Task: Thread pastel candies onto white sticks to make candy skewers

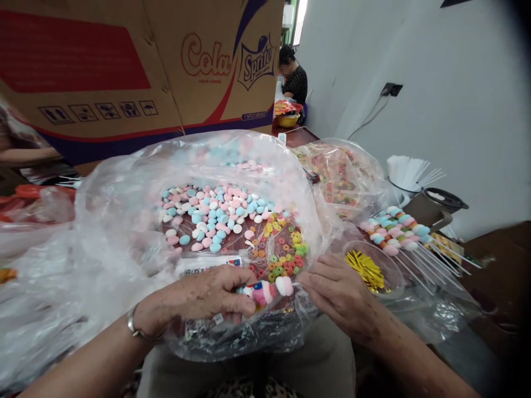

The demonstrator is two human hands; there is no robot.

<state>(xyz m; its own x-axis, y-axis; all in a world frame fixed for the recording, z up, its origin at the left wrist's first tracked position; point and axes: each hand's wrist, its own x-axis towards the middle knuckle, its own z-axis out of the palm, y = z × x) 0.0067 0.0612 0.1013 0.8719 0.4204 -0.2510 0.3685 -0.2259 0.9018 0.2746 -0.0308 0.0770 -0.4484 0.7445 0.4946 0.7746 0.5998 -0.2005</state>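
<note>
My left hand (207, 293), with a bracelet at the wrist, is closed around a candy skewer (265, 292) in a colourful printed wrapper. Pink and white marshmallow (284, 286) shows at the skewer's right end. Close beside that end, the fingers of my right hand (338, 293) are pinched together, seemingly on the thin stick; their tips are partly hidden. Under my left hand lies a stack of printed wrappers (193, 268). Just beyond, a large see-through plastic bag (120, 188) holds pink, blue and white marshmallows (215, 210) and coloured candy rings (282, 249).
A big cardboard box (166, 66) stands behind the bag. At right are gold twist ties (365, 270) in a round tub, finished-looking candy skewers (396, 229), a container of white sticks (409, 171) and a dark jug (440, 204). Another person (295, 77) sits further back.
</note>
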